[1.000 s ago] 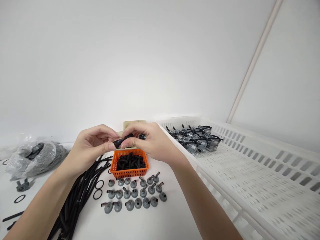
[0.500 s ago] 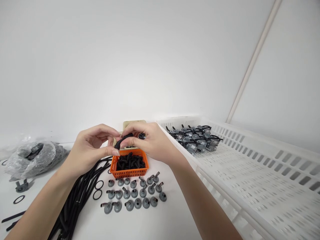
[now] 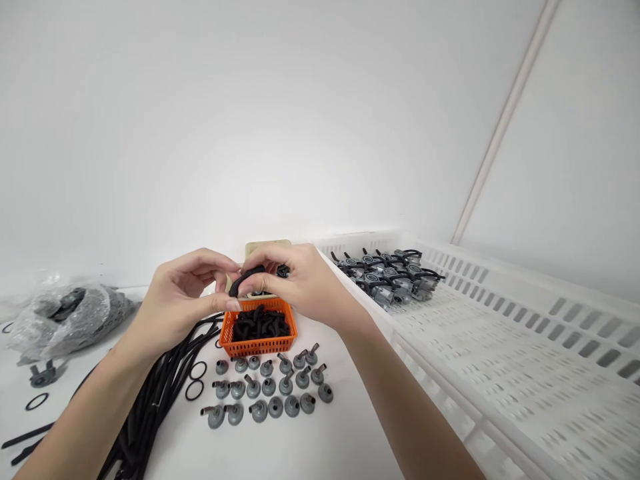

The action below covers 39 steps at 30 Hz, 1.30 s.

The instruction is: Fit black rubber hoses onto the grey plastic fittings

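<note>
Above an orange basket, a short curved black rubber hose is held between my two hands. My right hand pinches it with thumb and fingers from the right. At its left end, the fingertips and thumb of my left hand close on it; part of that contact is hidden. More short black hoses fill the basket below. In front of the basket, several grey metal fittings with pipe stubs stand in loose rows on the white table.
On the right, a large white slatted crate holds several metal assemblies with black hoses. Long black tubes and black rings lie at left. A bubble-wrap bag sits farther left. Behind my hands stands a cream tray.
Both hands stay almost still on the hose, which has turned very slightly between the fingers.
</note>
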Each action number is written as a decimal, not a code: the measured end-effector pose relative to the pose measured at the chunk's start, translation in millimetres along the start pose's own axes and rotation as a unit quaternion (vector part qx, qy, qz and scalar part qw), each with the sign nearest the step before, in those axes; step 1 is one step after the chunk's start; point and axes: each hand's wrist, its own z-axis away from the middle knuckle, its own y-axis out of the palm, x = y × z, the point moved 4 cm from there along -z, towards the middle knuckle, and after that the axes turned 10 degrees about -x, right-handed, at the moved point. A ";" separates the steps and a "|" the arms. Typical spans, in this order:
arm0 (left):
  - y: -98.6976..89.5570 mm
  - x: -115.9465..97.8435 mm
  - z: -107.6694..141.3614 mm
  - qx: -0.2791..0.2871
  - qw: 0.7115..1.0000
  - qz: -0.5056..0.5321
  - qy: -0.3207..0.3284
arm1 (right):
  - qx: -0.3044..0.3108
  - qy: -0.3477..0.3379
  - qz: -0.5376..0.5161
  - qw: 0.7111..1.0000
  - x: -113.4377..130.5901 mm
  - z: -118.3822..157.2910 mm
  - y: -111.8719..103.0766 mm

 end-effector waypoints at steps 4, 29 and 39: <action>-0.1 -1.8 0.0 0.000 1.000 -0.005 0.003 | 0.003 -0.006 0.000 1.000 -0.1 0.1 0.3; -4.0 0.9 3.5 -0.020 0.999 -0.001 -0.034 | -0.017 -0.008 0.004 1.000 1.3 -0.5 0.8; -2.6 6.0 5.5 -0.014 0.994 0.053 -0.094 | -0.005 -0.030 -0.021 0.999 2.4 -0.6 2.9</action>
